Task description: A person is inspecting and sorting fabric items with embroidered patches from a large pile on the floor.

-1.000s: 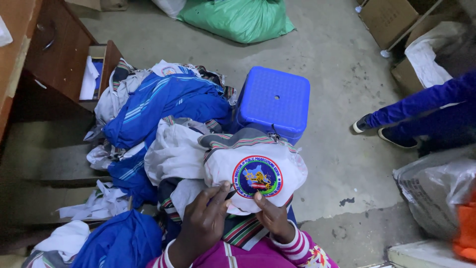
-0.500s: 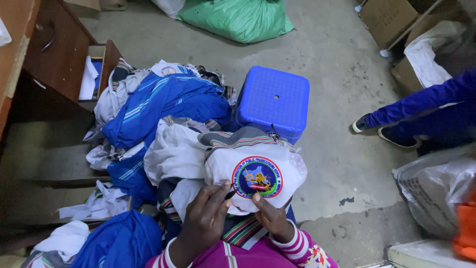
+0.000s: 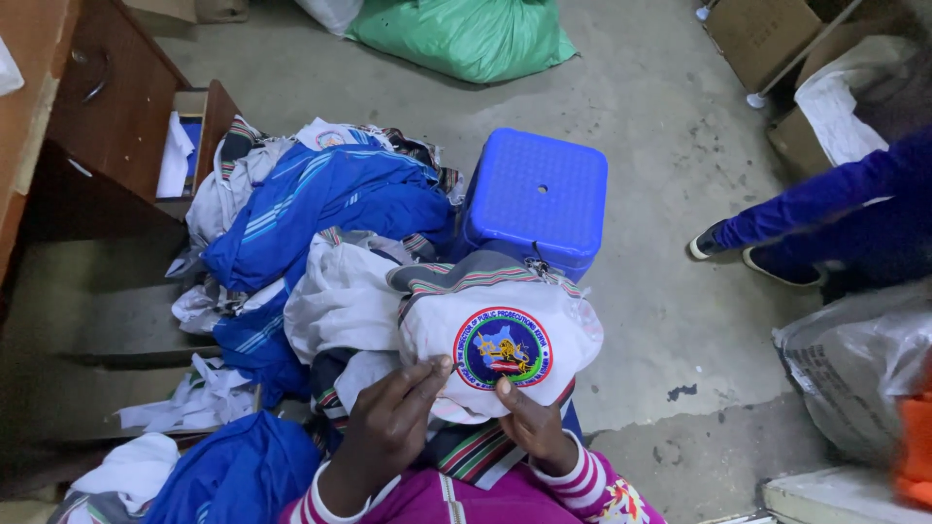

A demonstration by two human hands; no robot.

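Both hands, left (image 3: 388,427) at seven o'clock and right (image 3: 529,427) at six, pinch the soft, light white garment (image 3: 544,325) on the lap, best gripped beside its stiffer round patch (image 3: 503,347).

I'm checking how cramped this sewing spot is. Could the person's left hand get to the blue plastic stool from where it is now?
Probably yes. The left hand rests on the white garment by the round badge; the blue plastic stool stands just beyond, its top bare.
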